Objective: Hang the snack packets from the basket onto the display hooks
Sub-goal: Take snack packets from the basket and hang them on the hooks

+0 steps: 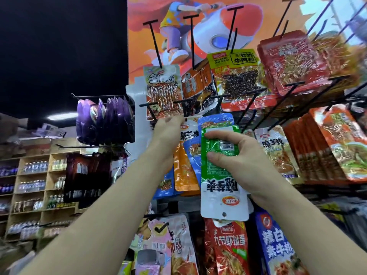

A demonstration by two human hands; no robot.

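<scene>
At the front of a crowded rack of hanging snacks, a green-and-white foil snack packet (220, 175) is gripped in the right hand (240, 161), whose fingers (218, 136) are curled round its middle. A blue foil packet (216, 121) shows just behind its upper end; whether it is held in the same grip or hangs on the rack cannot be told. The green packet is held upside down, with its punched hang hole (224, 214) at the lower end. The left hand (168, 137) is raised to a black wire display hook (151, 111), just below a red-and-white striped packet (163, 92). Its fingers are mostly hidden, so it cannot be told whether anything is pinched. The basket is not in view. The step in hand is judged to be the readying of a hook for the next packet. For the next move, the green packet would have to be turned end for end, the hole lined up with the hook tip, and the foil slid along the wire.
</scene>
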